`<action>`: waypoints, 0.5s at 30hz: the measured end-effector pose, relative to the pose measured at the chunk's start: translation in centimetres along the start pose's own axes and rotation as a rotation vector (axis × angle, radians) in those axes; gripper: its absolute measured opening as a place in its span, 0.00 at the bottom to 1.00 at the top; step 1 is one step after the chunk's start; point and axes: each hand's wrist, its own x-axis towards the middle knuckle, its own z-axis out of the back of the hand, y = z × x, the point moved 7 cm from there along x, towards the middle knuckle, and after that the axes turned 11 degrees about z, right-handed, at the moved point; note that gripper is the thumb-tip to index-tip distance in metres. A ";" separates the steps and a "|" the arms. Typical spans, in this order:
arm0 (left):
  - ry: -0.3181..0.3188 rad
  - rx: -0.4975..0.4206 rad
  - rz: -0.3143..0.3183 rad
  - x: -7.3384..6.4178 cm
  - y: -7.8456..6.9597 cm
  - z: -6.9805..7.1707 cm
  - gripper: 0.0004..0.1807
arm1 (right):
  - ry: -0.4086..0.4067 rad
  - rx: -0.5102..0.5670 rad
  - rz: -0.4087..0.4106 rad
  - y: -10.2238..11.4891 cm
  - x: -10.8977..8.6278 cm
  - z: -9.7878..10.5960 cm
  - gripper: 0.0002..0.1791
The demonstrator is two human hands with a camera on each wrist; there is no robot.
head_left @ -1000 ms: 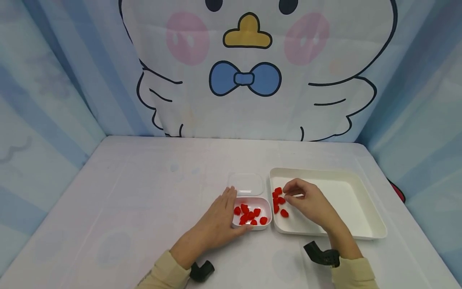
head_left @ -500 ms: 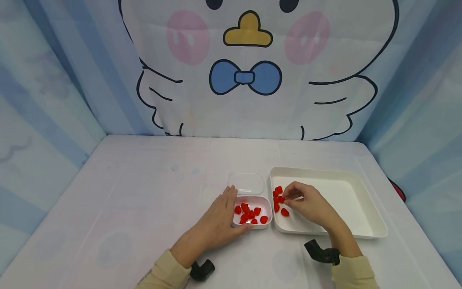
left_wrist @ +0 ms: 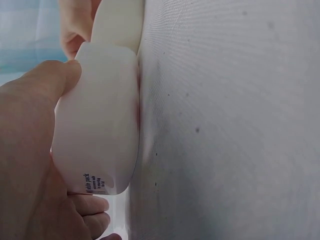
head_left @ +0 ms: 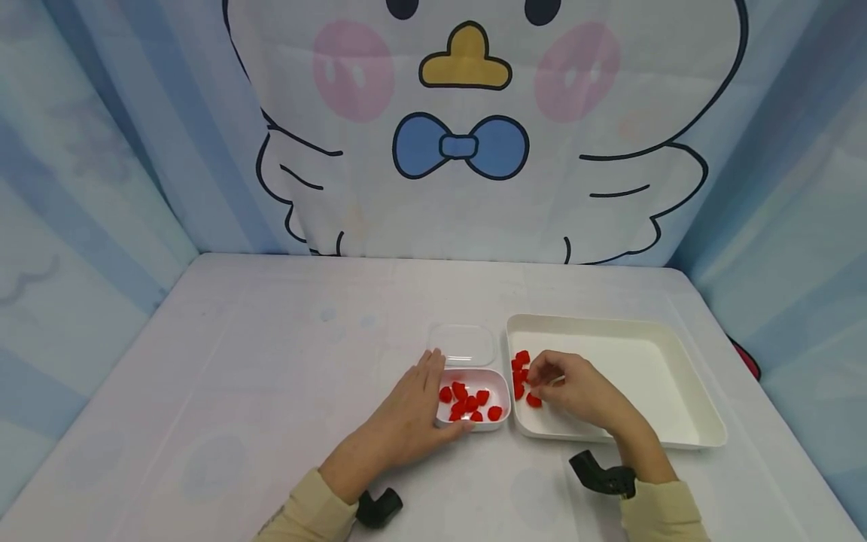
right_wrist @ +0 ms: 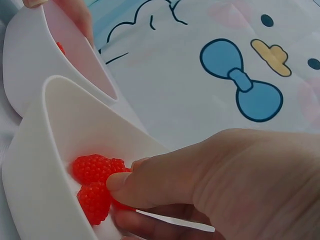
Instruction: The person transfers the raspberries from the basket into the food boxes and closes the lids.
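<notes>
My left hand (head_left: 400, 418) holds a small white plastic box (left_wrist: 100, 115) at its left end, thumb along the near rim and fingers against the side. Several red raspberries (head_left: 471, 403) lie inside the box. To its right is a larger white tray (head_left: 630, 361), with more raspberries (right_wrist: 92, 168) gathered against its left wall. Over that group my right hand (head_left: 585, 391) reaches in, thumb and fingertips pinching a raspberry (right_wrist: 120, 204) largely hidden behind them. One more raspberry (head_left: 533, 400) shows just below the fingers in the head view.
A clear plastic lid (head_left: 463, 344) lies on the white table (head_left: 271, 361) just behind the box. Box and tray stand almost side by side. A printed cloth (head_left: 460, 211) closes off the back, and blue curtains (head_left: 799, 226) hang at the sides.
My right hand has shifted slightly toward the near side and closer in over the raspberries in the tray. The left hand and the box have stayed put.
</notes>
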 end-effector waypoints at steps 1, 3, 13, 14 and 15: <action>0.000 0.001 0.001 0.0 0.0 0.0 0.59 | 0.008 0.001 0.002 0.1 0.0 -0.1 0.06; -0.002 0.003 0.000 0.0 0.0 0.0 0.58 | 0.023 0.003 0.007 0.2 -0.1 -0.2 0.07; -0.019 -0.010 -0.019 0.0 0.0 0.1 0.57 | 0.099 0.003 0.007 0.4 -0.2 -0.5 0.08; -0.019 -0.009 -0.020 0.0 0.0 0.1 0.57 | 0.108 0.002 0.008 0.4 -0.2 -0.6 0.08; -0.018 -0.010 -0.019 0.0 0.0 0.1 0.57 | 0.115 0.001 0.010 0.4 -0.2 -0.7 0.09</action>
